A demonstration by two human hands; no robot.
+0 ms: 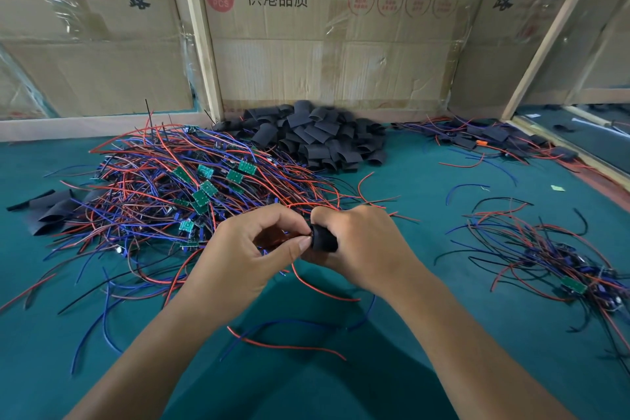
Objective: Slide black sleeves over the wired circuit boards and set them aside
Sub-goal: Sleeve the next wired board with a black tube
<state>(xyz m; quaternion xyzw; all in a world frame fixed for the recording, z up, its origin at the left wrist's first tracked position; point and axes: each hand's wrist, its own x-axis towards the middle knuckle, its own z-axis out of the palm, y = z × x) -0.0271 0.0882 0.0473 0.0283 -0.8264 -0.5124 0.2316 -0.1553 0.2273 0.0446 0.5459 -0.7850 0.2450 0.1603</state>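
A soft black sleeve (324, 238) is gripped in the curled right hand (358, 242), its mouth met by the left hand (252, 249) pinching limp wires (296, 278), best grasped near the hidden board.

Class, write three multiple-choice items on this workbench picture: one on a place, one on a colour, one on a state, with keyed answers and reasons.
1. Where does the pile of black sleeves lie?
A. against the cardboard wall
B. at the near edge
C. in a box

2. What colour is the table cover?
A. grey
B. teal green
C. yellow

3. What is the right hand doing?
A. resting flat
B. pointing
C. gripping a black sleeve

Key: A, the pile touches the cardboard; B, teal shows around the wires; C, fingers curl round it.
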